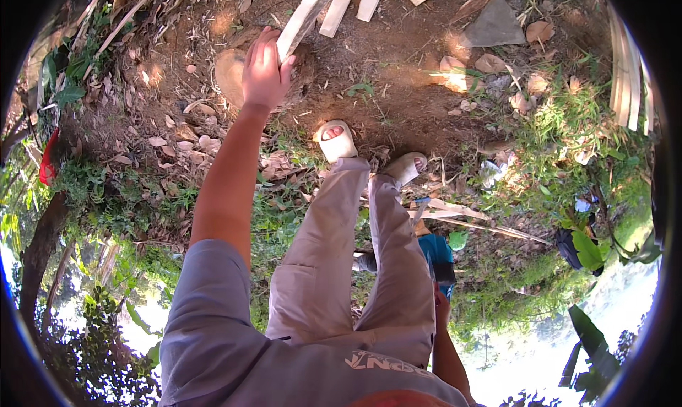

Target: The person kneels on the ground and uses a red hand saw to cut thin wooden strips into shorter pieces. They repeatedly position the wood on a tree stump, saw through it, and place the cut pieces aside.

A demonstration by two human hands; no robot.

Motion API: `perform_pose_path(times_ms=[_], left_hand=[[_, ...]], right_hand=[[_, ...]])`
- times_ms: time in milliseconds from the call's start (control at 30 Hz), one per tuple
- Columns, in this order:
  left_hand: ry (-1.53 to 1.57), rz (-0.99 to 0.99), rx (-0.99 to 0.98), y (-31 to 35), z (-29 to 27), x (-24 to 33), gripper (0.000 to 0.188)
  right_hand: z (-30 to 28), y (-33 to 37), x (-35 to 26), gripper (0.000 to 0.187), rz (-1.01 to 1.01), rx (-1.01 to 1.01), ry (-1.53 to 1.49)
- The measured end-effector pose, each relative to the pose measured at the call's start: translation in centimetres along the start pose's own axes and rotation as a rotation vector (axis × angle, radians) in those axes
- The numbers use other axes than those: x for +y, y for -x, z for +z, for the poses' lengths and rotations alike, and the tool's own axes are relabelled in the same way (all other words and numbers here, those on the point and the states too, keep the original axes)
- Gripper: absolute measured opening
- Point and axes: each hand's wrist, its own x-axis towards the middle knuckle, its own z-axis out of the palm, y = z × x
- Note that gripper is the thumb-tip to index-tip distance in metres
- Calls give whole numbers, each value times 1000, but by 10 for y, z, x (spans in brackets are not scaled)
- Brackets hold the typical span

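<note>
Brown bare ground (398,87) with dry leaves and small green plants spreads over most of the view; on it stands the person, in light trousers (312,286) and a grey shirt (213,329), the left arm (224,180) reaching forward and the right forearm (451,357) hanging low beside the leg; at the far right a bundle of pale strips (625,73) curves along the rim; the long pale wooden strip (307,16) runs from the left hand (266,77) up past the top edge, its near end by a round stump (229,77); the left hand is closed around that near end, thumb on the right side and fingers on the left; whether the strip touches the stump I cannot tell; a flat grey stone (495,23) lies to the upper right, and three shorter strips (339,8) lie on the ground just right of the held one; a teal thing (435,249) shows beyond the right trouser leg, close to the right hand (442,306), which is mostly hidden, so I cannot tell its grip; two pale slippers (337,145) are on the feet; a red thing (48,158) shows at the far left.
</note>
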Motion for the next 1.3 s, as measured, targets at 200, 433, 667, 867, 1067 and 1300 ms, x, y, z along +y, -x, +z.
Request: perform_pose_path(times_ms=[200, 433, 667, 867, 1067, 1300], left_hand=[[19, -58, 5, 2, 9, -8, 45], [-33, -142, -46, 9, 15, -10, 39], [-47, -150, -49, 10, 13, -8, 37], [-29, -140, -91, 10, 13, -11, 39], [-47, -72, -51, 12, 13, -14, 36], [-65, -99, -98, 11, 15, -15, 38]], right_hand=[[-11, -25, -49, 16, -136, 187, -171], [-33, -5, -276, 54, -299, 161, -134], [-58, -6, -425, 56, -683, 242, -75], [-52, -71, -491, 51, -915, 424, -303], [-42, -125, -520, 49, -1083, 518, -440], [-17, -138, -538, 49, -1023, 493, -554]])
